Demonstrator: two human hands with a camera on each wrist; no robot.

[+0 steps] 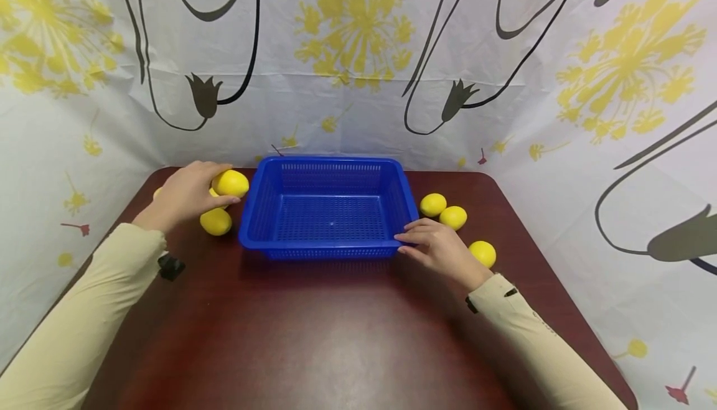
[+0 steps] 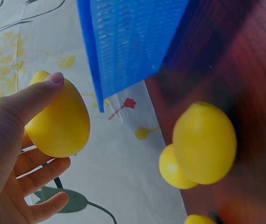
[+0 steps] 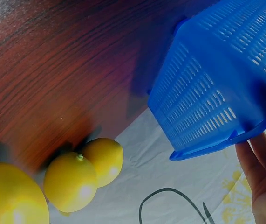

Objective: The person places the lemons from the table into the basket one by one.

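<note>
Between thumb and fingers, my left hand (image 1: 187, 192) holds a lemon (image 1: 231, 184) up beside the left end of a blue plastic basket (image 1: 330, 244). In the left wrist view the thumb lies across this lemon (image 2: 63, 123), with the lower fingers spread behind it. Below that hand, another lemon (image 1: 216, 222) is on the table, with more lemons partly hidden by the hand. My right hand (image 1: 439, 248) grips the basket's near right corner, fingers over the rim and thumb in front. The right wrist view shows its fingertips at the basket rim (image 3: 202, 150). No lemons are in the basket.
Right of the basket lie three lemons: two close together, one lemon (image 1: 434, 205) beside another lemon (image 1: 453, 217), and a nearer lemon (image 1: 482, 254) by the right wrist. The dark red-brown table (image 1: 313, 335) meets patterned white cloth (image 1: 358, 117) at the back and sides.
</note>
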